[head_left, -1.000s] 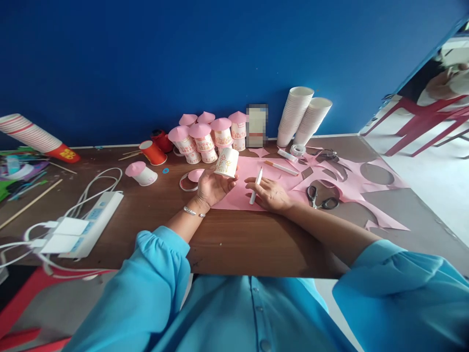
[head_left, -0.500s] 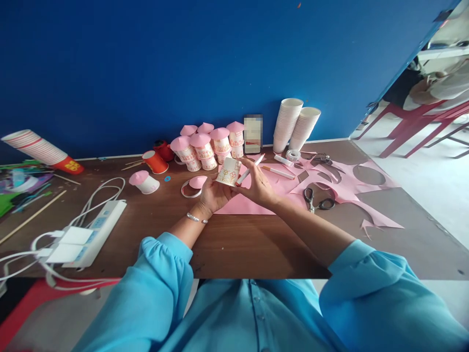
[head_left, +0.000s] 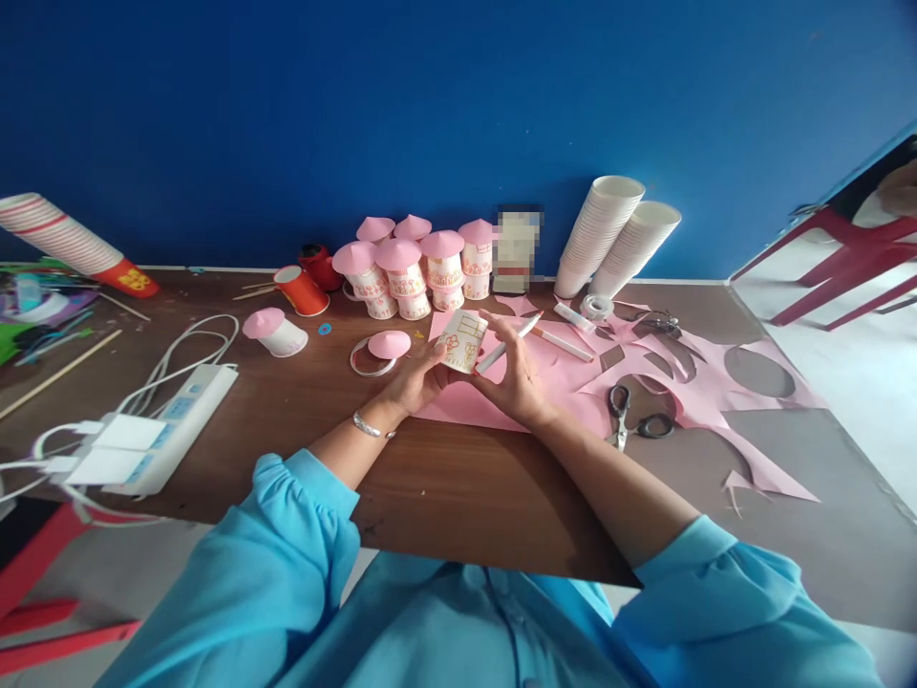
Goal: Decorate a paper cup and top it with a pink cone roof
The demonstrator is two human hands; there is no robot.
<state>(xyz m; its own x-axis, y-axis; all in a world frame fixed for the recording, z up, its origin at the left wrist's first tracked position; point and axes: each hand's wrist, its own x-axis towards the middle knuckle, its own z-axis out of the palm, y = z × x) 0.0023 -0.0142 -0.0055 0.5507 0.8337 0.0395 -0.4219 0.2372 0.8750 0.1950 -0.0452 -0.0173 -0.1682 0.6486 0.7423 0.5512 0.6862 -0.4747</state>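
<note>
The right hand (head_left: 517,376) has moved most: the earliest frame has it apart from the decorated cup (head_left: 462,342), low over the pink sheet (head_left: 469,412), and now its fingers meet the cup's right side. The cup has turned as well, so that a window-like grid shows above the flowers, where flowers alone faced the camera. The marker (head_left: 491,359) has travelled with the right hand. This looks like a turn of the cup to another part of its side, rather than a moment of drawing.

From the largest thing down: the brown tabletop (head_left: 458,478) lies beneath everything, and the pink sheet is spread on it below the hands. Beyond the sheet, near the wall, stand stacked cups with pink cone roofs (head_left: 398,254). Both hands are together at the cup, raised in front of the person. The left hand (head_left: 417,388) grips it from the left and below, thumb along its side; the right hand steadies the opposite edge while keeping the marker pinched. The cup sits tilted between them, above the sheet's left part. The marker slants just right of the cup, its upper end pointing away from the drawing; whether it touches the cup, I cannot tell.
</note>
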